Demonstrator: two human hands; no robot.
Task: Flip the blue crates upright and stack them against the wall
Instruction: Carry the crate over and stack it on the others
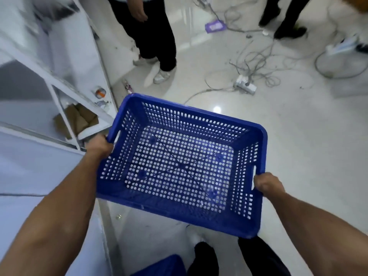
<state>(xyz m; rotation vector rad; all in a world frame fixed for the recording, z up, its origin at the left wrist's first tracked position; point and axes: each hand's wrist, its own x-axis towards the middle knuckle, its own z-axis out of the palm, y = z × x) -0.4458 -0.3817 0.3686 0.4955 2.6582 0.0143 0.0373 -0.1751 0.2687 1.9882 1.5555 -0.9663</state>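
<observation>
We have one blue crate (182, 166) upright, its open top facing us, carried in the air above the pale floor (298, 136) at about the middle of the view. Our left hand (99, 145) is closed around the rim at the crate's 9 o'clock side, and our right hand (267, 183) is closed on the rim by the handle slot at its 4 o'clock side. So for this crate the flip looks done, while the stacking is not: it rests on nothing yet.

At 6 o'clock, at the bottom edge, the corner of a second blue crate (163, 265) shows beside our dark trouser legs; we cannot tell whether it is upright or already part of a stack.

At 10 o'clock stands a white shelf unit (65, 80), and at 1 o'clock loose cables (256, 62) and a power strip (245, 84) lie on the floor, with two bystanders' legs beyond. We judge the task partway through, with placement against the wall left.
</observation>
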